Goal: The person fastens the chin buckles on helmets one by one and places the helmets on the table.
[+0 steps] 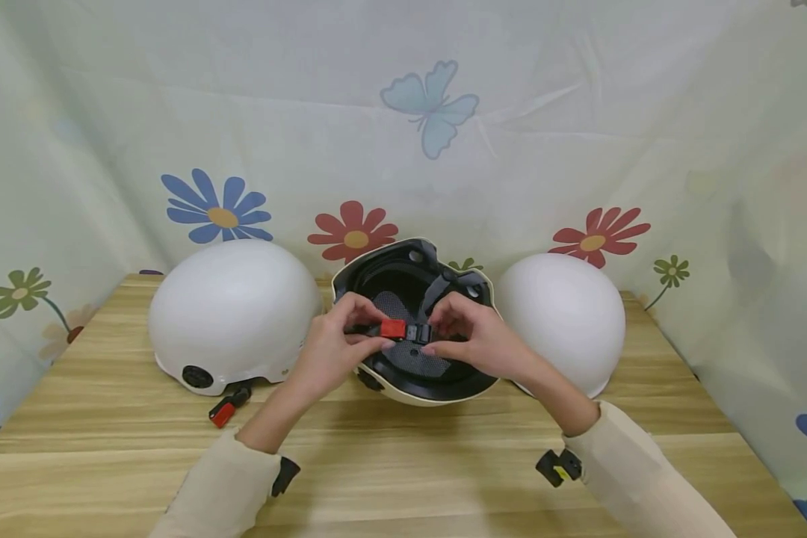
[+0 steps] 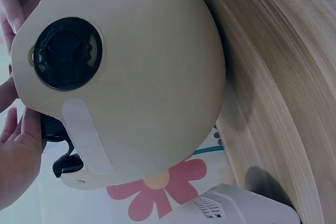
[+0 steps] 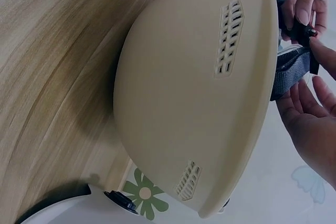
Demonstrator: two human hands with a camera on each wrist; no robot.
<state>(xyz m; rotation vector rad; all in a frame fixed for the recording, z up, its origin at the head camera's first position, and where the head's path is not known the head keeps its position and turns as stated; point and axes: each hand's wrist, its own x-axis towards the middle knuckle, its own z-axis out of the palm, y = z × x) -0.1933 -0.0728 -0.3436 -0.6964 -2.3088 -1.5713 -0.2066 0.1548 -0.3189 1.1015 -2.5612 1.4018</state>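
In the head view a cream helmet (image 1: 410, 400) lies upside down on the table, its black padded inside facing up. Over its opening is a chin-strap buckle (image 1: 413, 333), black with a red part (image 1: 393, 329). My left hand (image 1: 336, 340) pinches the red end between thumb and fingertips. The black end is pinched by my right hand (image 1: 477, 336), from the other side. A dark webbing strap (image 3: 290, 72) rises past the helmet's rim in the right wrist view. The left wrist view shows the shell's side with a round black vent (image 2: 67, 53).
A white helmet (image 1: 235, 306) sits dome up on the left, with its own red and black buckle (image 1: 225, 407) lying on the wooden table (image 1: 403, 478). Another white helmet (image 1: 565, 317) stands on the right. Behind hangs a flowered curtain (image 1: 296, 90).
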